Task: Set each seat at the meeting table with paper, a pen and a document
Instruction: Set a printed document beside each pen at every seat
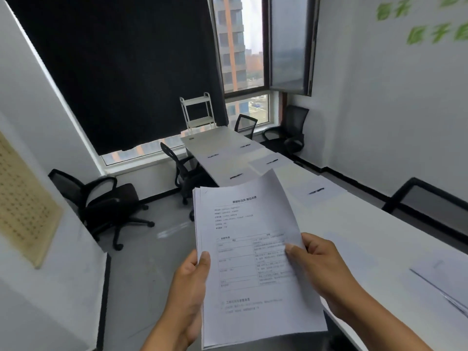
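Note:
A stack of printed documents (250, 262) is held upright in front of me. My left hand (188, 297) grips its left edge, thumb on the top page. My right hand (321, 272) pinches the right edge of the top sheet, which lifts away from the stack. The long white meeting table (354, 224) runs from near right to the window. Several seats on it hold a blank paper sheet (268, 162) with a black pen (272, 162) on top; other pens (236, 176) (316, 191) lie nearer.
Black office chairs stand on the left (101, 203), at the table's left side (182, 173) and by the window (291, 130). A white trolley (198, 112) stands at the far end. More papers (445, 282) lie on the near right of the table.

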The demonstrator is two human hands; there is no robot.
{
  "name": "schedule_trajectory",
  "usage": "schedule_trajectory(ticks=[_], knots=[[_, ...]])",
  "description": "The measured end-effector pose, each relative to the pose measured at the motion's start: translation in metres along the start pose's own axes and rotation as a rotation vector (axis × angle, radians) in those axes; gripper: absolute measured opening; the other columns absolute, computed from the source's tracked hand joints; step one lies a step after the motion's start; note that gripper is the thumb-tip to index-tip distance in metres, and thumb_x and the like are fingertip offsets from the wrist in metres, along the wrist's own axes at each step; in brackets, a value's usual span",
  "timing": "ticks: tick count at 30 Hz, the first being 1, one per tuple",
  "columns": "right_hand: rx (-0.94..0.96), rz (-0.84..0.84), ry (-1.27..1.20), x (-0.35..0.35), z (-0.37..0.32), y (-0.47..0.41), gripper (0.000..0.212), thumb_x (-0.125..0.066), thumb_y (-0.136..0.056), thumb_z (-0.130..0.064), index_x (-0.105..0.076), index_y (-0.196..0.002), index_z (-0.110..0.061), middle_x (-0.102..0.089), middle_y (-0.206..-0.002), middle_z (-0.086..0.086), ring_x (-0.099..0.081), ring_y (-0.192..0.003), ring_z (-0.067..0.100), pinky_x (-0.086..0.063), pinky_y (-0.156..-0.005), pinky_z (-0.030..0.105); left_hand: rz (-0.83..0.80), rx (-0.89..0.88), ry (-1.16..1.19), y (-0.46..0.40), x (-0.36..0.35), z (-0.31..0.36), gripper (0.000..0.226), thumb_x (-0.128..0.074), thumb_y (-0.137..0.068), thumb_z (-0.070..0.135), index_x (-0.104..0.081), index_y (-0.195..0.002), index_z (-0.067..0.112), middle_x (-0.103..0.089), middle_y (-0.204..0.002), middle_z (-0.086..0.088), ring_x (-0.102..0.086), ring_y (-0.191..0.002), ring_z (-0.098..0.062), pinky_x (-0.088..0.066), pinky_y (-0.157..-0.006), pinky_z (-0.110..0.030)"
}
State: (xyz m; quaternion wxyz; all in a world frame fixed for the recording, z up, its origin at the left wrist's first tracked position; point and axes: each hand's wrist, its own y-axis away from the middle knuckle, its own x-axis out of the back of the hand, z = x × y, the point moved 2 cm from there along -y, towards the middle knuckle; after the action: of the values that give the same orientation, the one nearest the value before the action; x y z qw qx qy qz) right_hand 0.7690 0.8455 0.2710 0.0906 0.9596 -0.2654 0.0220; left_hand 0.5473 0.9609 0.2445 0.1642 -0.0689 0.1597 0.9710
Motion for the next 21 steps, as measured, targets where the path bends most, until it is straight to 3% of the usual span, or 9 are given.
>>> schedule_trajectory(ticks=[13,21], knots=[[-0.13,0.353,-0.017,0.018,0.03,-0.054,0.025,-0.058,-0.11,-0.016,-0.081,-0.102,-0.013,-0.084,-0.098,0.002,-0.082,-0.089,0.024,-0.065,-0.089,0.05,-0.27,0.224,-0.089,-0.14,-0.054,-0.023,0.033,-0.045,-0.118,0.026,-0.073,-0.13,0.013,-0.081,-0.123,-0.016,-0.078,-0.113,-0.041,-0.058,-0.104,-0.064],[-0.261,0.418,-0.128,0.033,0.097,-0.148,0.02,-0.061,-0.108,-0.016,-0.079,-0.105,-0.008,-0.084,-0.099,0.001,-0.082,-0.091,0.024,-0.064,-0.092,0.052,-0.298,0.31,-0.295,-0.242,-0.094,-0.044,0.033,-0.044,-0.119,0.025,-0.074,-0.127,0.014,-0.082,-0.119,-0.015,-0.08,-0.108,-0.039,-0.062,-0.098,-0.06]])
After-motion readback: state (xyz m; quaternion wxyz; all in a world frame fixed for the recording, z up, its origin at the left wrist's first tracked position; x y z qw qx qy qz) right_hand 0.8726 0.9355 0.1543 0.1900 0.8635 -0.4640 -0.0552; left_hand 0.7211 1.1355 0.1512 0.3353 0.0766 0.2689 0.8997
